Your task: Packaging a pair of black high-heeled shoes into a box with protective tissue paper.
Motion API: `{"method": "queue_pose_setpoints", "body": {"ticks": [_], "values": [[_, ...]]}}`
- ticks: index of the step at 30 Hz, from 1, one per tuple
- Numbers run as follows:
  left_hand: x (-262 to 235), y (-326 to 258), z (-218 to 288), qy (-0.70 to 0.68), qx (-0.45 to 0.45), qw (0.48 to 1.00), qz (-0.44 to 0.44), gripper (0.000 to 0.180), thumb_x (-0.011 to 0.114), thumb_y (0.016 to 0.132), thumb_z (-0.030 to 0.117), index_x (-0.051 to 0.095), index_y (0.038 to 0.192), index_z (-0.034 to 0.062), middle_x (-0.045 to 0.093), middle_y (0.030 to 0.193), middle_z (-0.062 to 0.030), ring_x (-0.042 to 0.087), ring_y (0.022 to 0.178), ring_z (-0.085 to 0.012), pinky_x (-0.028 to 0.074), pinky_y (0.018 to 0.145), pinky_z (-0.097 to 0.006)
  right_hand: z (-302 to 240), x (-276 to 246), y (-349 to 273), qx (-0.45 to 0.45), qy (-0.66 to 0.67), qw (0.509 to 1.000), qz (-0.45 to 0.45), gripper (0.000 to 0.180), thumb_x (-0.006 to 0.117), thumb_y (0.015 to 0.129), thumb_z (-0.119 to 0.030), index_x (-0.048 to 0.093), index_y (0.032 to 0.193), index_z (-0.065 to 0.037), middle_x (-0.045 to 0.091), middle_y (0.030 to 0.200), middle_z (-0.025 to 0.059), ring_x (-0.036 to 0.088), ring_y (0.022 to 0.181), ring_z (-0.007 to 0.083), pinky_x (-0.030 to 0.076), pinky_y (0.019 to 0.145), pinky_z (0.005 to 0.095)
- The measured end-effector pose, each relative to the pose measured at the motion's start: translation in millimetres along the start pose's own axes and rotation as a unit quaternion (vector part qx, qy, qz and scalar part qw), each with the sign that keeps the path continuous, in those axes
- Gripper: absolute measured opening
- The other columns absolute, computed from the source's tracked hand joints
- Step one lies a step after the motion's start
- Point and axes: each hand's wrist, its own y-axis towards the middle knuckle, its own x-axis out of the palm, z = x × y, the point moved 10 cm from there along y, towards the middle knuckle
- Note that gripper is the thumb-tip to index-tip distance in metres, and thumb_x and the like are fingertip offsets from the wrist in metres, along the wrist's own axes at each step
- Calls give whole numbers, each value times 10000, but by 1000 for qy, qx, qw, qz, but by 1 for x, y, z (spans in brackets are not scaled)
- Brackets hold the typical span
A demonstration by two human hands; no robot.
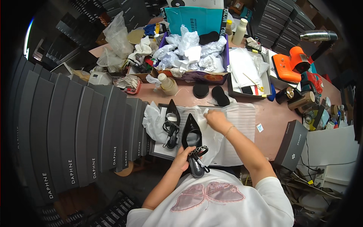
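My left hand (180, 159) is closed round a black pointed slingback shoe (191, 130) with a chain strap, its toe pointing away from me. To its left the matching black shoe (172, 123) lies on white tissue paper (153, 123) in an open dark shoebox (162, 154). My right hand (217, 120) is closed, with a piece of white paper or cloth (204, 114) pinched at its fingertips. Below that hand, a thin white sheet (211, 145) and a ribbed white foam mat (242, 132) cover the table.
Tall stacks of dark shoeboxes (79, 132) stand at left. Behind the work spot are a carton of crumpled tissue (189, 49), a cream bottle (167, 85), two black pads (220, 96) and a tray of papers (244, 72). An orange tool (289, 66) and a shoebox lid (293, 145) stand at right.
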Motion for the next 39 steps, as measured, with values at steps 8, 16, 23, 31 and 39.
{"method": "queue_pose_setpoints", "body": {"ticks": [8,16,23,31,39], "values": [[-13,-8,0,1,69,997,-15,526,547,814,-28,362,1291,92,538,1128,-129,626,948,-292,570,779,-503,-27,-43,-34,-34,101,984,141,235,612,767,-101,641,1000,-95,579,845,86,564,860,288,439,742,418],[21,-16,3,51,100,992,-64,627,503,827,-25,253,1369,166,512,1206,-126,619,988,-262,559,822,-433,-59,-43,-71,119,462,879,-21,313,617,830,-83,512,1123,-44,534,679,116,514,542,234,433,541,346],[4,-9,-5,19,97,995,-25,660,537,813,-15,246,1377,166,505,1220,-89,581,1065,-227,538,840,-379,-70,-19,-85,80,542,837,18,309,668,798,-69,558,1084,-28,561,723,77,513,606,155,438,555,315],[18,-5,-10,39,55,997,-25,594,518,806,-19,311,1337,148,487,1207,-67,556,1054,-174,507,869,-336,-96,-58,-86,-52,81,995,-24,327,645,805,-193,610,1115,-97,554,920,120,627,798,262,496,601,361],[14,-1,-10,45,46,998,-21,545,517,809,-16,323,1288,157,486,1176,-57,550,1036,-167,482,894,-356,-84,-40,-62,-99,197,973,-65,215,646,819,-275,673,908,-81,613,727,114,624,646,303,488,579,407]]}}
